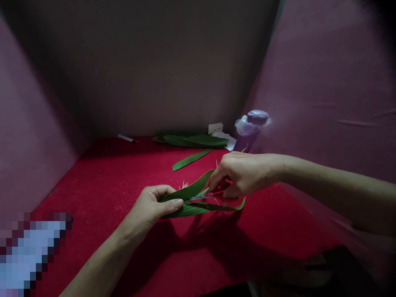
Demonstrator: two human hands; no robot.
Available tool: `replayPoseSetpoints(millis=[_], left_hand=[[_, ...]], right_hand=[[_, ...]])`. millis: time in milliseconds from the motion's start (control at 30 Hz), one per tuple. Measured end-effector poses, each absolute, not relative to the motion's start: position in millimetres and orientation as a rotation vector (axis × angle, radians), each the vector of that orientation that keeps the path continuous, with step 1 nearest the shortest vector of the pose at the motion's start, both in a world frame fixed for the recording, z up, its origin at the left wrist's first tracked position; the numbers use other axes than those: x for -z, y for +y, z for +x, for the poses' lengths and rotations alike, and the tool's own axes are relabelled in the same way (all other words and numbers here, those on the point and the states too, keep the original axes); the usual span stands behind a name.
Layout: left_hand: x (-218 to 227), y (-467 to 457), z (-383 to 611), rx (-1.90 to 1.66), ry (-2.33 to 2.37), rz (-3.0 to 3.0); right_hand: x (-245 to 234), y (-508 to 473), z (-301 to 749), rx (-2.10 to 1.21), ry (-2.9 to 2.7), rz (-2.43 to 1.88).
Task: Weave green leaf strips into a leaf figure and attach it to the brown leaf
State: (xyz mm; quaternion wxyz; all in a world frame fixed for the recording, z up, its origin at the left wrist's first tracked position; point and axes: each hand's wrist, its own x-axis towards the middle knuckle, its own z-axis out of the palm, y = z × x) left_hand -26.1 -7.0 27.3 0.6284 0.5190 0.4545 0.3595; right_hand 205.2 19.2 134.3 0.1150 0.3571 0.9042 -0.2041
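Your left forearm (116, 255) lies nearest, leading to your left hand (151, 204), whose thumb and fingers are closed firmly on the near end of the leaf (196, 186). That leaf is held just above the worktop (93, 185), its two long sides parted; one folded leaf or two is unclear. Thin strands (199, 198) lie between the sides. At 2 o'clock on the leaf, your right hand (236, 169) has bent fingers dipping toward the strands; you can't make out whether they grip any. Pale spikes (184, 185) show just behind the leaf.

The work looks partway: strands sit within the leaf, yet its sides gape toward your right hand, with no visible tie.

From the leaf, a loose strip (192, 160) lies at 12 o'clock, with a leaf pile (198, 140) beyond, seemingly unworked. A purple container (247, 138) stands at 1 o'clock, a pale tube (126, 138) lies at 10, and a pixelated shape (34, 251) at 8.
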Motion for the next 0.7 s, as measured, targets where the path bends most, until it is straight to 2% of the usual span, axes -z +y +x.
replayPoseSetpoints(millis=[400, 700], left_hand=[[-24.8, -7.5, -26.0, -0.880, 1.001, 1.191], [-24.6, -8.0, -26.0, -0.904, 1.003, 1.183]], right_hand=[[-129.4, 16.7, 205.2, 0.598, 2.692, 1.031], [-130.3, 16.3, 207.1, 0.749, 2.641, 1.075]])
